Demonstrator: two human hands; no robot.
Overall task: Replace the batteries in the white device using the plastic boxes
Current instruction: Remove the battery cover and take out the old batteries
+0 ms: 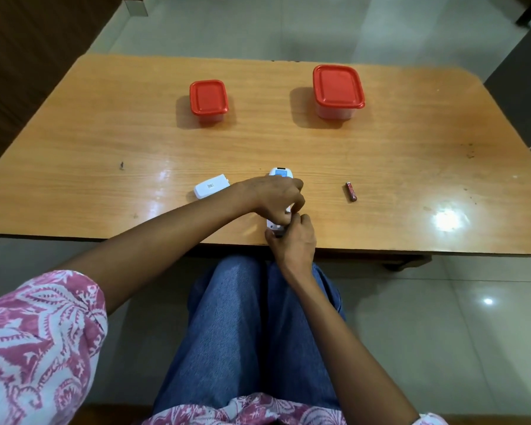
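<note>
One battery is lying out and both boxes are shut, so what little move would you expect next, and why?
Probably pulling the second battery out. Both hands, the left hand and the right hand, are working at the near end of the white device. Its cover lies off to the side, and one battery is already out. Both red-lidded boxes are untouched.
</note>
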